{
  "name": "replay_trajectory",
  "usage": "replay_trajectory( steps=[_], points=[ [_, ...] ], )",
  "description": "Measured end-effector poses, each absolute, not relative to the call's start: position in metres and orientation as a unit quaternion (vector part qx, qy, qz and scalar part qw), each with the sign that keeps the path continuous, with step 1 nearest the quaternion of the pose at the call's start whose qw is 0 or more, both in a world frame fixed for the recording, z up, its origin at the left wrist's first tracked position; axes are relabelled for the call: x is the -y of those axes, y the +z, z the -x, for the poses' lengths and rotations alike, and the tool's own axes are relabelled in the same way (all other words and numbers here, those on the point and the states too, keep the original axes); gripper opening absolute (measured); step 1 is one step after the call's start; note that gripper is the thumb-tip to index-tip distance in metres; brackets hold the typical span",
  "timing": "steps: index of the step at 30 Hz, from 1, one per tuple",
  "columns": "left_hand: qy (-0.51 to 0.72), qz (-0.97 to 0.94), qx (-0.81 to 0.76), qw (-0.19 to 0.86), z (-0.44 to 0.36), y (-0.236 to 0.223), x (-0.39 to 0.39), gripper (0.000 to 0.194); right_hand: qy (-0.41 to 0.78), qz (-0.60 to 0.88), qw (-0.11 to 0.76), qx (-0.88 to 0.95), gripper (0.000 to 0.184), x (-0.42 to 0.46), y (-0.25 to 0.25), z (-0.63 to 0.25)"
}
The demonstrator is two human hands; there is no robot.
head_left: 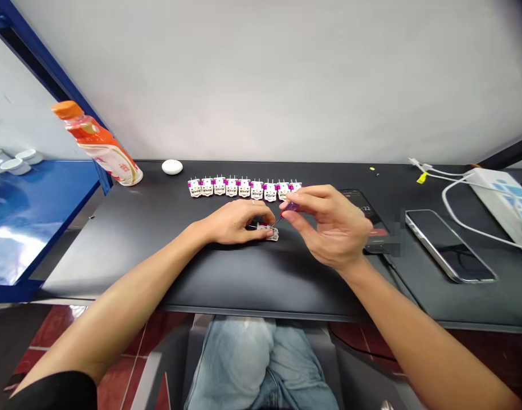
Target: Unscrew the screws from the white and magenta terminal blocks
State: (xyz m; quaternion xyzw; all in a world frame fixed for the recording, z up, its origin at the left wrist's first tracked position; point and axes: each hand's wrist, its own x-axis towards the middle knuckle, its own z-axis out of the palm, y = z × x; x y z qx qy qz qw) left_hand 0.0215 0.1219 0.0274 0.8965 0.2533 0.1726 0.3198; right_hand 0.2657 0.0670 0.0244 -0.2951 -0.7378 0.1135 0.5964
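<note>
My left hand rests on the black table top, its thumb and fingers closed around a small white plastic part. Between the thumb and fingers of my right hand is a small screwdriver with a purple handle. Its thin shaft slants down to the left, and the tip meets or is very near the white part; the fingers partly hide this spot. Just beyond both hands stands a row of several small white and purple parts with thin pins on top. My right hand covers the row's right end.
A bottle with an orange cap and a white oval object stand at the back left. To the right lie a dark phone, a second phone, a white cable and a white box.
</note>
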Motion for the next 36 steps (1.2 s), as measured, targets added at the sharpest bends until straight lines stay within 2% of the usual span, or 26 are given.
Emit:
replay_trajectory(
  steps=[5, 10, 16, 21, 24, 26, 31, 36],
  points=[
    [0.184, -0.893, -0.247, 0.328, -0.0226, 0.0276, -0.1214, 0.026, 0.173, 0.288, 0.586, 0.737, 0.047, -0.066, 0.0229, -0.2651],
    [0.186, -0.895, -0.254, 0.316, -0.0231, 0.028, -0.1212, 0.026, 0.11, 0.294, 0.597, 0.738, 0.043, -0.0672, 0.0235, -0.2648],
    [0.174, -0.89, -0.261, 0.331, -0.0231, 0.0298, -0.1199, 0.025, 0.193, 0.28, 0.586, 0.736, 0.051, -0.0652, 0.0227, -0.2637],
    [0.182, -0.896, -0.256, 0.314, -0.0232, 0.0281, -0.1208, 0.022, 0.132, 0.271, 0.593, 0.746, 0.056, -0.0664, 0.0222, -0.2644],
    [0.192, -0.894, -0.249, 0.32, -0.0232, 0.0257, -0.1216, 0.021, 0.163, 0.283, 0.588, 0.74, 0.057, -0.0668, 0.0211, -0.2644],
    [0.201, -0.893, -0.242, 0.322, -0.0232, 0.024, -0.1221, 0.019, 0.175, 0.286, 0.584, 0.739, 0.056, -0.0665, 0.0218, -0.2641],
    [0.211, -0.891, -0.234, 0.327, -0.0227, 0.0231, -0.1225, 0.017, 0.117, 0.285, 0.596, 0.742, 0.049, -0.0664, 0.0232, -0.2639],
    [0.213, -0.89, -0.231, 0.33, -0.0231, 0.0245, -0.1221, 0.015, 0.166, 0.298, 0.57, 0.748, 0.047, -0.0657, 0.0216, -0.2642]
  ],
)
